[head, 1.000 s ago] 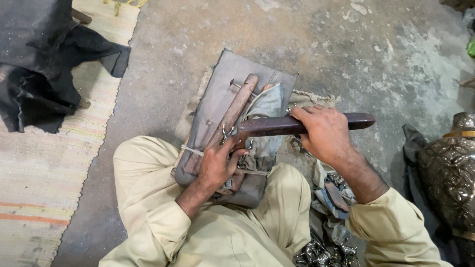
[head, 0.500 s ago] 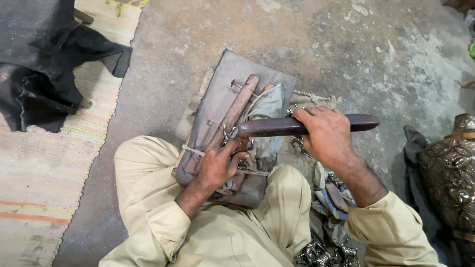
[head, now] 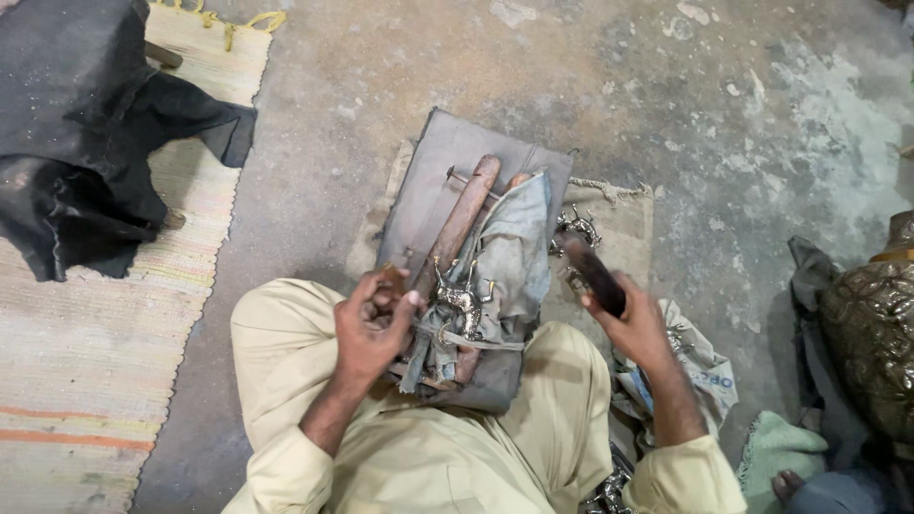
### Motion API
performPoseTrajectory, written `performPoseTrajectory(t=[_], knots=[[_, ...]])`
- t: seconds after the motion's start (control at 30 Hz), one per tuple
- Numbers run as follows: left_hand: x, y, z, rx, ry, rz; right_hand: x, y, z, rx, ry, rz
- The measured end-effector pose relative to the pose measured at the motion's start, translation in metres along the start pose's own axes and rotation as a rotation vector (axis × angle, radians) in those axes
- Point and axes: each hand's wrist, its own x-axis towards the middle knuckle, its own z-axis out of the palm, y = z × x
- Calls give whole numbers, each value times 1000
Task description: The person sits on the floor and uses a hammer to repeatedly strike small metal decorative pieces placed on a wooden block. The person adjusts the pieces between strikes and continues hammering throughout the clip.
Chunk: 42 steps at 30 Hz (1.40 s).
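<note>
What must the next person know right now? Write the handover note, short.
Left hand: curled at the lower end of the wooden rod, thumb beside the metal figurine; its exact grip is hidden.
Right hand: holds the dark tool, lifted clear to the right of the figurine.
The figurine stands on a cloth, strapped to the grey board on the lap.
More figurines lie on the burlap.
How finished the figurine is cannot be told.

A small shiny metal figurine (head: pixel 460 300) lies on grey cloth (head: pixel 509 249) atop the lap board (head: pixel 428 190), strapped near its near edge. A dark wooden tool (head: pixel 595 274) tilts upward beside the board's right edge.
</note>
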Motion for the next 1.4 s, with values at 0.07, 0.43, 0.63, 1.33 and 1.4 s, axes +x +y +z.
performPoseTrajectory(t=[0.07, 0.43, 0.63, 1.33, 1.4], knots=[[-8, -13, -23, -12, 35, 51, -25, 45, 28, 56, 114, 64], [-12, -10, -43, 182, -191, 7, -157, 139, 115, -27, -52, 691], [1, 40, -14, 434, -425, 197, -115, 106, 107, 194, 391, 384], [2, 18, -8, 557, -455, 324, 7, 15, 153, 13, 376, 120], [2, 19, -8, 546, -451, 332, 10, 14, 151, 40, 474, 137]])
